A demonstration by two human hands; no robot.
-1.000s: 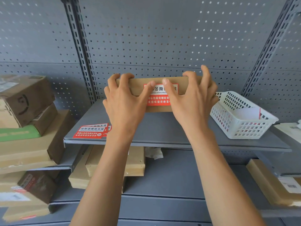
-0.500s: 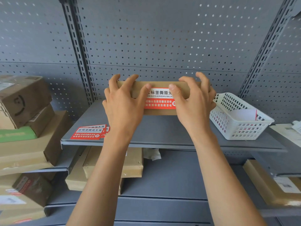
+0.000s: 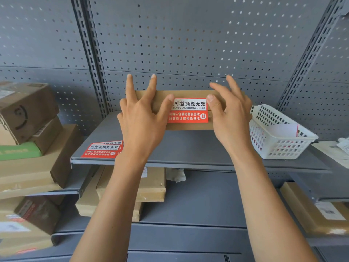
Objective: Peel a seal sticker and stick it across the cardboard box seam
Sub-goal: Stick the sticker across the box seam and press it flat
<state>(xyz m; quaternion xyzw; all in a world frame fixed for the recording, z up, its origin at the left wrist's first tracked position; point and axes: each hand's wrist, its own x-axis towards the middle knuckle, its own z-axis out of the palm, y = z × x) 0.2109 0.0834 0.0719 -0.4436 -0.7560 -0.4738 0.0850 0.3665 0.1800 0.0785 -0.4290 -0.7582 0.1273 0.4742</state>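
Observation:
A flat brown cardboard box point(image 3: 187, 94) stands on the grey shelf point(image 3: 188, 148) against the pegboard. A red and white seal sticker point(image 3: 188, 110) lies across the seam on its front face. My left hand point(image 3: 140, 120) is in front of the box's left part, fingers spread and lifted, thumb tip at the sticker's left edge. My right hand point(image 3: 230, 112) is in front of the right part, fingers raised, thumb tip by the sticker's upper right corner. Neither hand grips anything.
A stack of spare seal stickers point(image 3: 102, 149) lies at the shelf's front left edge. A white plastic basket point(image 3: 279, 133) with paper in it stands at the right. Cardboard parcels point(image 3: 28, 129) are piled on the left and on lower shelves point(image 3: 151, 186).
My fingers, curled over the box's top edge a second ago, have lifted and spread. My thumbs have slid apart from the sticker's middle to its ends, so more of the sticker shows.

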